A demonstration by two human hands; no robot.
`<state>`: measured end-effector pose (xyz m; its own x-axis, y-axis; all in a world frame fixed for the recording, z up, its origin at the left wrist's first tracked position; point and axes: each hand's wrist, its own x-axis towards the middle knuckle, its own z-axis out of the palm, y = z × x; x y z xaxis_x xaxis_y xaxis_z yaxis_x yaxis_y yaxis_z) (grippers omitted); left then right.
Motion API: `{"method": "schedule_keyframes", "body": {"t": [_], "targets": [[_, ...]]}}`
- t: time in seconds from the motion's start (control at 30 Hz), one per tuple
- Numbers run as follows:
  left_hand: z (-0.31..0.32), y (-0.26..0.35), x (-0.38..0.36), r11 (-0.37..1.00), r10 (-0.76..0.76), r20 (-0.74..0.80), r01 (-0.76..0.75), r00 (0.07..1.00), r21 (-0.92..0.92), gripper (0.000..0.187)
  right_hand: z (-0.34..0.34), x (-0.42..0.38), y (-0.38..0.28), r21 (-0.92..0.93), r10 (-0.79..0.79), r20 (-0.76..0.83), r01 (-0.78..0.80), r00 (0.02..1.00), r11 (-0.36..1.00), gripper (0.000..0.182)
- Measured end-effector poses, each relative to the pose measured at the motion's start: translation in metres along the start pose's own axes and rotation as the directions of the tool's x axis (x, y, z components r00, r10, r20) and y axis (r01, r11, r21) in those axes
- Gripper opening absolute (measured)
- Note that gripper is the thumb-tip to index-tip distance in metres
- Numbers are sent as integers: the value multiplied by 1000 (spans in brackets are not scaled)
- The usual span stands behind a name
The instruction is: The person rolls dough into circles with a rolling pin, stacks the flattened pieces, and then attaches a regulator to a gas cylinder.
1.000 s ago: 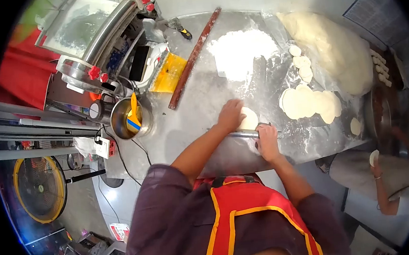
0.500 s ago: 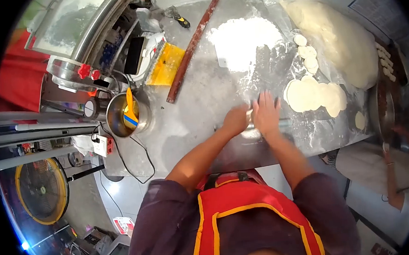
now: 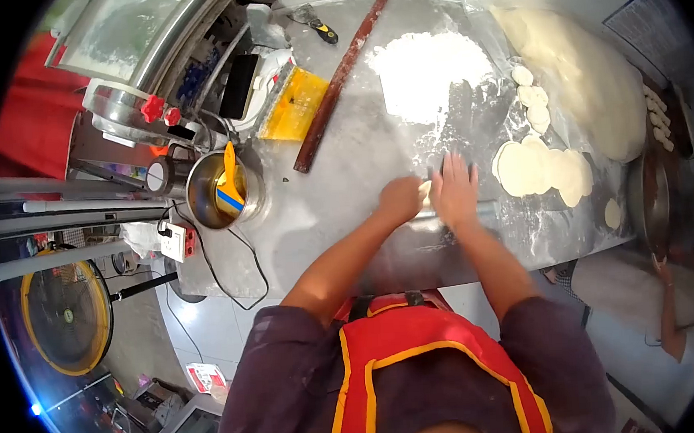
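Note:
Near the front edge of the floured table, my left hand (image 3: 401, 200) is closed, its fingers pinching the edge of a small piece of dough (image 3: 425, 194). Right beside it, my right hand (image 3: 455, 193) lies flat with fingers stretched forward. Under that palm, a blurred thin bar (image 3: 486, 207), apparently a small rolling pin, shows partly at the right; most of it is hidden. Flattened dough rounds (image 3: 533, 167) overlap on the table to the right of my right hand. A single round (image 3: 612, 214) lies farther right.
White flour (image 3: 434, 74) is heaped ahead, with small dough pieces (image 3: 537, 115) and a large covered dough mass (image 3: 579, 79) to its right. Leftward are a long rolling pin (image 3: 343, 80), yellow scraper (image 3: 295, 103) and metal pot (image 3: 205, 198). A co-worker's hand (image 3: 660, 263) touches a pan (image 3: 654, 203).
The view has shifted slightly, moving the table things a little to the right. Both hands stay close together at the dough. The co-worker's second hand no longer shows by the pan.

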<state>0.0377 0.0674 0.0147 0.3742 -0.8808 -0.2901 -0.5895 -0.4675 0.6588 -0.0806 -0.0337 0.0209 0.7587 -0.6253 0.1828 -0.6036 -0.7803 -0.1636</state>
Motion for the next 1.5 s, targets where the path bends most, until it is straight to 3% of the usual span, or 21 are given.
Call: {"method": "schedule_keyframes", "body": {"t": [0.03, 0.13, 0.27, 0.3, 0.4, 0.43, 0.53, 0.6, 0.7, 0.77, 0.8, 0.83, 0.9, 0.97, 1.07, 1.1, 1.17, 1.23, 1.33, 1.37, 1.5], "targets": [[12, -5, 14, 998, 36, -36, -34, 999, 43, 28, 8, 17, 0, -12, 48, -2, -48, 999, 999, 52], [0, -1, 14, 986, 117, 7, -117, 993, 117, 27, -3, 5, -2, 38, -21, 56, 19, 998, 999, 51], [-12, -25, -33, 969, -85, -141, 49, 986, -241, 31, -33, -105, -1, 119, -130, 137, 114, 982, 986, 54], [-9, -30, -41, 972, -144, -43, 133, 989, -195, 36, -36, -114, -3, 97, -131, 129, 119, 983, 988, 54], [-6, -28, -37, 1000, 27, 99, -28, 995, 12, 39, -12, -70, -9, 18, -96, 31, 96, 995, 995, 53], [-3, -22, -24, 998, -54, 51, 55, 997, -4, 39, -3, -41, -10, 1, -99, -14, 99, 995, 995, 52], [-19, 8, 3, 993, -102, 152, 90, 983, 80, 39, 3, 15, -17, 29, -13, -21, 13, 1000, 999, 52], [-17, 2, 4, 997, -50, 127, 41, 991, 67, 38, 1, 21, -21, 84, -4, 2, 4, 1000, 996, 52], [-17, -27, -7, 997, -82, 59, 82, 995, 8, 36, -9, -72, -11, 56, -181, 7, 180, 984, 982, 54], [20, -67, -19, 999, -32, -15, 31, 999, -30, 35, -50, -110, -17, 117, -123, 256, 96, 959, 988, 55], [30, -77, -25, 999, -13, -47, 11, 999, -47, 35, -44, -106, -18, 98, -132, 188, 115, 973, 989, 54], [16, -66, -34, 1000, 23, 96, -22, 995, -19, 34, -31, -97, -19, 79, -137, 120, 128, 983, 989, 54], [-11, -32, -37, 1000, -24, 93, 25, 995, -19, 33, -12, -55, -22, 84, -135, 1, 134, 991, 987, 53], [-9, -20, -14, 998, -61, 61, 60, 996, 4, 33, 5, 5, -28, 64, -21, 23, 19, 1000, 998, 53], [-27, 1, -5, 997, -71, 96, 66, 993, 50, 33, 3, 44, -38, 127, -12, -14, 14, 1000, 992, 52], [-31, -1, -7, 997, -42, 86, 37, 995, 61, 33, 4, 32, -36, 136, -74, -19, 76, 997, 988, 53], [-29, -16, -20, 995, -92, 17, 92, 996, 36, 33, -15, -27, -28, 131, -174, 44, 167, 984, 977, 55], [-31, -33, -33, 988, -153, -105, 150, 983, -33, 31, -31, -95, -18, 122, -159, 321, 126, 934, 984, 59], [-4, -61, -41, 987, -20, -41, 13, 999, -158, 28, -32, -101, -18, 133, -208, 195, 184, 959, 974, 59], [-3, -58, -38, 993, 14, 3, -13, 1000, -117, 29, -19, -73, -25, 101, -174, 124, 162, 977, 982, 54], [-35, -5, -9, 993, -109, 118, 103, 987, 54, 34, 8, 28, -39, 105, -61, 14, 60, 998, 993, 51]]}}
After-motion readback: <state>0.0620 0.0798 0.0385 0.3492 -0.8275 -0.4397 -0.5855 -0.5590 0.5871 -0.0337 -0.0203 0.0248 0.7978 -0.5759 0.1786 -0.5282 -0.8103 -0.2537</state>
